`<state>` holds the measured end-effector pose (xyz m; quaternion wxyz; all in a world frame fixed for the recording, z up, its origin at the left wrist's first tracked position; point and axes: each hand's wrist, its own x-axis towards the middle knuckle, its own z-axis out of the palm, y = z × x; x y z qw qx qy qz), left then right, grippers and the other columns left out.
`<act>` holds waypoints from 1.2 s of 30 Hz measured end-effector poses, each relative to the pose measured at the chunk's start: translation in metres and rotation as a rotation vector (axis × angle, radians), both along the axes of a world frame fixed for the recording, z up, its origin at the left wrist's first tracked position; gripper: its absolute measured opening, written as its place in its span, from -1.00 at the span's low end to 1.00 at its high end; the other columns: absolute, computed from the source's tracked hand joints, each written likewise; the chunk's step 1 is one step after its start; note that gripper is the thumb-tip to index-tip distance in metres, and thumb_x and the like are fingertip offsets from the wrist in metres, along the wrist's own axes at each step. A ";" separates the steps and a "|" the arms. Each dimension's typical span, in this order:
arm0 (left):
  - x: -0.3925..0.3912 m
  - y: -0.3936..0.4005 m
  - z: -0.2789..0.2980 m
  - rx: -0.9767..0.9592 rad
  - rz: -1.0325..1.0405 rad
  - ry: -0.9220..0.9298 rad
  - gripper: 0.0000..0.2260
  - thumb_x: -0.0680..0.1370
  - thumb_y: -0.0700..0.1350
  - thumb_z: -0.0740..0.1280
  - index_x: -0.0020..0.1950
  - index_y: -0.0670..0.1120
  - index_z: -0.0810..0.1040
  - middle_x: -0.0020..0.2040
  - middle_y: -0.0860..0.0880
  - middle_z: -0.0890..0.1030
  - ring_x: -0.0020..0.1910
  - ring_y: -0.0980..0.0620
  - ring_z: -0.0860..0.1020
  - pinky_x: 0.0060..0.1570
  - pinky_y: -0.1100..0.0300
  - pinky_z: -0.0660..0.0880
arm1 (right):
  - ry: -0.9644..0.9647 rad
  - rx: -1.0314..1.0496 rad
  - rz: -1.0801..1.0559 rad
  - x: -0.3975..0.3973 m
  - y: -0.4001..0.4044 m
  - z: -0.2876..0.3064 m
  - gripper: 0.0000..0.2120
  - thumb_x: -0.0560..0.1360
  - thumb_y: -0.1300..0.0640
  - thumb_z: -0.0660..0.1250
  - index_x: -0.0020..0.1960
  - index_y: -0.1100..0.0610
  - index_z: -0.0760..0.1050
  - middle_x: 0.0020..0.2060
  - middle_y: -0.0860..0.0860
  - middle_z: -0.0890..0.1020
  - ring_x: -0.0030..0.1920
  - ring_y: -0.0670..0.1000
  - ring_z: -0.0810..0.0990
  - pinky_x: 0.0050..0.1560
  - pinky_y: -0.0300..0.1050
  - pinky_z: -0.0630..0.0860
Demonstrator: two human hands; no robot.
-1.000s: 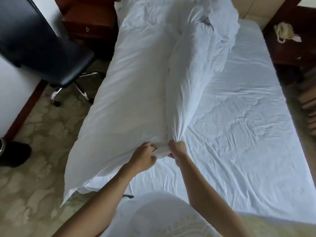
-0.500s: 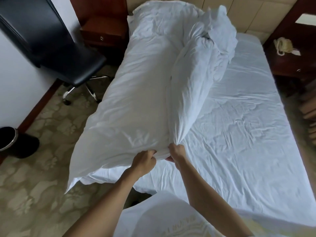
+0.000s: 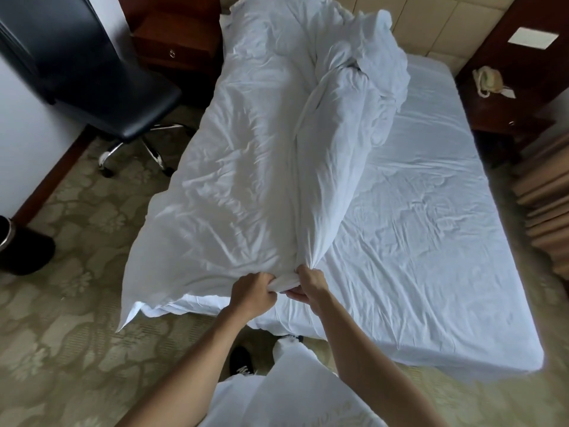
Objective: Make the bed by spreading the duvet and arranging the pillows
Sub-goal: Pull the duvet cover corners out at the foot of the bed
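Gripping the near edge of the white duvet (image 3: pixel 246 167), both hands sit close together just below the centre of the frame. The left hand (image 3: pixel 254 292) is closed in a fist around a bunch of the fabric, knuckles up; the right hand (image 3: pixel 309 283) pinches a gathered twist of the same edge, fingers curled under it. The two hands nearly touch.

The duvet lies in a long, folded heap along the left half of the bed (image 3: pixel 431 241), running from the hands up to the top centre of the frame, where it piles into a crumpled mound. Its lower left corner hangs off the mattress edge over the patterned carpet (image 3: pixel 61 303). The right half of the mattress shows only a wrinkled white fitted sheet.

In the upper left stands a black office chair (image 3: pixel 123 97) on a chrome base, with a dark wooden nightstand (image 3: pixel 175 38) behind it. A second nightstand (image 3: pixel 505 97) at the upper right carries a beige telephone (image 3: pixel 488 80). A black waste bin (image 3: pixel 18 248) sits at the left edge. No pillows can be made out clearly.
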<state>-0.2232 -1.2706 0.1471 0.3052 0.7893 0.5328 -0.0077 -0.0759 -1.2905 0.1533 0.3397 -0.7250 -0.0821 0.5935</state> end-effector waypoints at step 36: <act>0.131 0.037 0.051 0.193 0.343 -0.202 -0.35 0.36 0.20 0.47 0.32 -0.11 0.41 0.12 0.00 0.53 0.07 0.01 0.50 0.11 0.13 0.43 | -0.950 0.636 1.168 0.156 0.115 0.089 -0.41 0.59 -0.11 0.20 -0.53 0.14 0.20 -0.50 0.12 0.38 -0.31 0.24 0.52 -0.22 -0.03 0.43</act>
